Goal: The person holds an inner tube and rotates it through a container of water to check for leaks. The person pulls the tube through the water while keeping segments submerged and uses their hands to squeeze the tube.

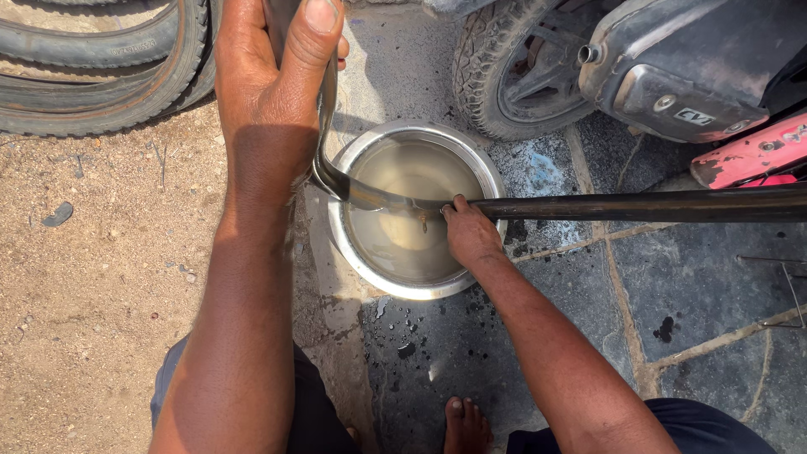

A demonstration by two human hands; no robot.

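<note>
Hands first: the left hand (273, 80) is raised close to the camera, fingers and thumb wrapped around a stretch of black rubber inner tube (382, 200) that rises up out of a bowl. The right hand (469, 233) sits lower, at the bowl's right rim, fingers curled down and pinching the same tube where it dips toward the water. The tube looks flat and limp, glossy grey-black where it is wet; from the left hand it hangs down, curves through the bowl, then runs out straight to the right edge of the view as a dark band. The steel bowl (346, 168) is round and shiny, filled with cloudy, brownish water (403, 227). It stands on the ground where sandy dirt (92, 277) meets dark stone paving (698, 286) spotted with wet drops. A bare foot (465, 424) shows below the bowl. Old tyres (101, 76) lie at upper left on the dirt, well apart from the bowl. A scooter's rear wheel (513, 71) and exhaust (672, 67) stand at upper right, near the bowl.
</note>
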